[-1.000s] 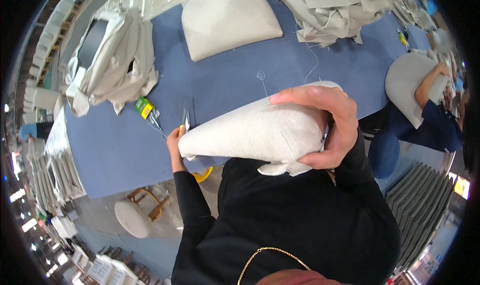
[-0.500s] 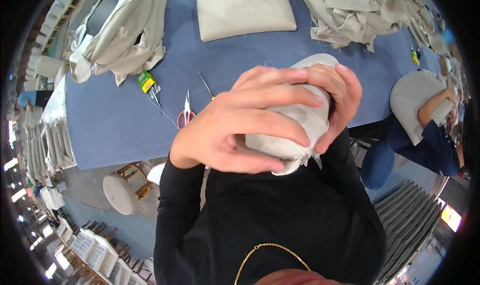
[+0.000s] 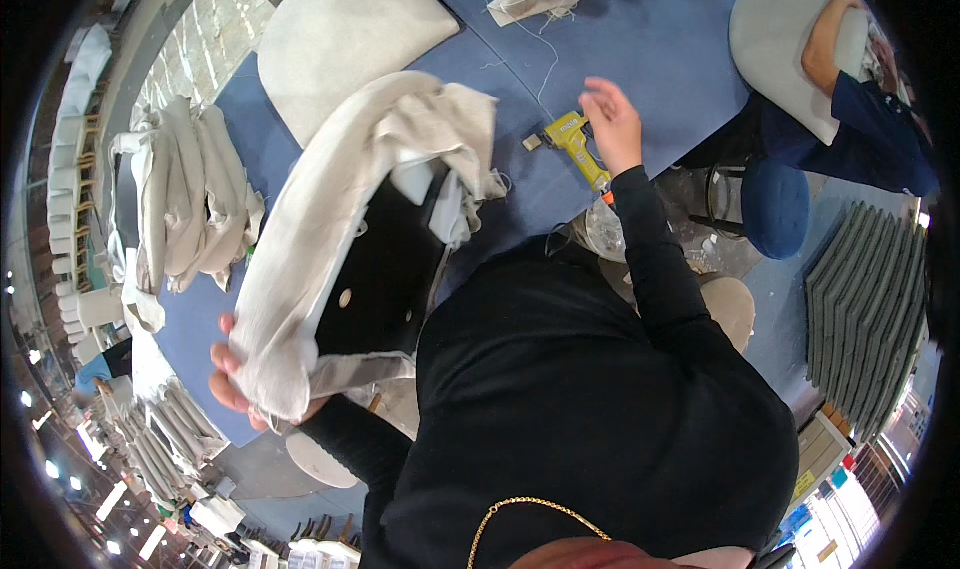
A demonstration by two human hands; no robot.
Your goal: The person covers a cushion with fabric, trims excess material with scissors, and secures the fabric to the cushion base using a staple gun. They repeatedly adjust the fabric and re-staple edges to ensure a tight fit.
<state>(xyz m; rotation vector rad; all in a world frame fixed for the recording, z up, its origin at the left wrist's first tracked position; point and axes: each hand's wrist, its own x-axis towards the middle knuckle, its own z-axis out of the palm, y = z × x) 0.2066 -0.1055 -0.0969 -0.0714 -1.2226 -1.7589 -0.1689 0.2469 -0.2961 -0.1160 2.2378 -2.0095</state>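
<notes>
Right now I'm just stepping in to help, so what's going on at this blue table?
A person in black holds a seat cushion, half wrapped in pale grey fabric with its black underside up, gripping its near end with the left hand. The right hand reaches over the blue table, open, just above a yellow staple gun. Another person works on a grey cushion alongside.

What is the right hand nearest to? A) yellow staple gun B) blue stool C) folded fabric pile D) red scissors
A: the right hand hovers open just above the yellow staple gun on the blue table, while the left hand grips the fabric-covered seat cushion.
</notes>
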